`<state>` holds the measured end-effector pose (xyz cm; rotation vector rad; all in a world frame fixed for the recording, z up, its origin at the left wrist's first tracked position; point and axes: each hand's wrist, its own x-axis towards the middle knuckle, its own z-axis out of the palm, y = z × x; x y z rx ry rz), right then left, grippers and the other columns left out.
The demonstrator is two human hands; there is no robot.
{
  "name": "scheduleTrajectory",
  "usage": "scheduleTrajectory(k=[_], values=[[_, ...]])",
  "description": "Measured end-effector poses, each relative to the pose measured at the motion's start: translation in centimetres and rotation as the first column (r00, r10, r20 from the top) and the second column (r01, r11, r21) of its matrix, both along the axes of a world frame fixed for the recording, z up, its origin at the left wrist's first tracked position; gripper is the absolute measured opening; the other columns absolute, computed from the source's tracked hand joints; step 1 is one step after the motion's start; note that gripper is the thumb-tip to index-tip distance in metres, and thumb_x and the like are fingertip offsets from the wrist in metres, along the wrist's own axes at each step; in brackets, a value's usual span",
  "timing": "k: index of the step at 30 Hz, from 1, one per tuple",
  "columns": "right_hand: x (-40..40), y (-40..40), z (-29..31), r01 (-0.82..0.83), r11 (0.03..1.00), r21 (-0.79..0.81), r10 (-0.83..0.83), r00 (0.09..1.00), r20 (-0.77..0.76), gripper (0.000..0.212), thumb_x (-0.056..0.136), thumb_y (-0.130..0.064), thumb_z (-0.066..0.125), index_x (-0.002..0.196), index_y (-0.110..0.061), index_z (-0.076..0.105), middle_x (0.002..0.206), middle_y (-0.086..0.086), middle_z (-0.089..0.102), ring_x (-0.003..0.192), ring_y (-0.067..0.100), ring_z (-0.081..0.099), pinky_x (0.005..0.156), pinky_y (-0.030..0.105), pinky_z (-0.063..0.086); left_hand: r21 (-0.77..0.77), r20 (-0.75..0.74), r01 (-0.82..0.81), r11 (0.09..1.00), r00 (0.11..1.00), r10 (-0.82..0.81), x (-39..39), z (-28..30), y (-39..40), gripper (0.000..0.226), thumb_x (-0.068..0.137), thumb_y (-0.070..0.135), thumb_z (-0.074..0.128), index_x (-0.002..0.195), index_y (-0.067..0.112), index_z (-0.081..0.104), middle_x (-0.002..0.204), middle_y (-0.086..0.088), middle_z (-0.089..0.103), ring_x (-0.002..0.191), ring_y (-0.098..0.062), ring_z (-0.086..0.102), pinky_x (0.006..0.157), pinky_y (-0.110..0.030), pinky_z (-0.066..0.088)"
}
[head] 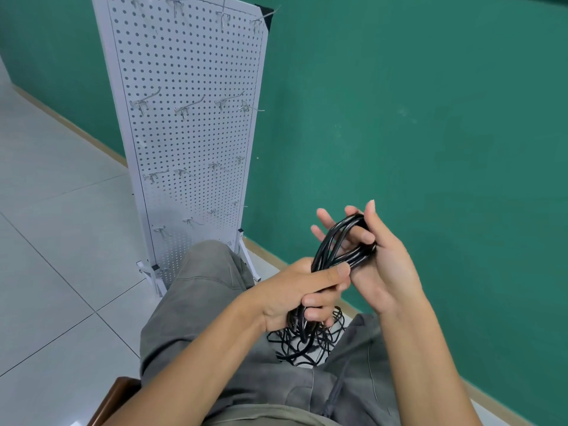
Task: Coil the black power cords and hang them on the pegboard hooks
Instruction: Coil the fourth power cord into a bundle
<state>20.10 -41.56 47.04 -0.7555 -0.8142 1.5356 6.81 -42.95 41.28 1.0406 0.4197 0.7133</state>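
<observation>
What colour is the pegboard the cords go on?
White, dotted with rows of small dark holes; the pegboard carries silver metal hooks. The head view shows it.

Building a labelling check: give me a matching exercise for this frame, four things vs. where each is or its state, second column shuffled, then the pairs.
Things:
1. coiled cord
2. loose cords
3. pegboard
4. hooks

Places or states:
A. bare, nothing hanging on them
B. standing on the tiled floor by the green wall
C. looped between both hands, left hand gripping the lower end, right hand with fingers through the upper end
D. tangled pile on the floor between the knees

Pairs: 1-C, 2-D, 3-B, 4-A
</observation>
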Motion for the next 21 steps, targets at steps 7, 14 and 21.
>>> scheduleTrajectory(k=[7, 14, 21], values=[[-0.6, 0.2, 0.9, -0.097, 0.995, -0.01, 0.094, 0.98, -0.176, 0.043, 0.084, -0.062, 0.049, 0.08, -0.02, 0.06, 0.047, -0.011, 0.047, 0.084, 0.017, 0.072, 0.076, 0.037, 0.061, -0.084, 0.088, 0.104, 0.991, 0.991, -0.096, -0.5, 0.5, -0.1, 0.034, 0.103, 0.043, 0.048, 0.08, 0.018, 0.052, 0.042, 0.014, 0.029, 0.035, -0.002, 0.035, 0.057, -0.023, 0.05], [-0.5, 1.4, 1.4, -0.053, 0.998, -0.044, 0.052, 0.998, -0.024, 0.06, 0.088, -0.074, 0.03, 0.092, -0.016, 0.048, 0.047, -0.008, 0.029, 0.065, 0.014, 0.057, 0.073, 0.032, 0.055, 0.027, 0.011, -0.032, 0.999, 0.999, 0.032, -1.1, 0.6, 0.6, 0.027, 0.09, 0.04, 0.067, 0.09, 0.015, 0.055, 0.053, 0.008, 0.033, 0.043, -0.009, 0.039, 0.065, -0.028, 0.049], [-0.6, 2.3, 2.2, 0.012, 0.997, -0.082, -0.008, 0.999, 0.048, 0.06, 0.094, -0.072, 0.028, 0.091, -0.015, 0.048, 0.046, -0.008, 0.024, 0.062, 0.016, 0.052, 0.063, 0.03, 0.054, 0.287, -0.159, -0.339, 0.896, 0.905, 0.394, 0.1, 1.3, 0.0, 0.028, 0.099, 0.031, 0.066, 0.087, 0.011, 0.05, 0.051, 0.003, 0.036, 0.041, -0.013, 0.036, 0.05, -0.029, 0.041]])
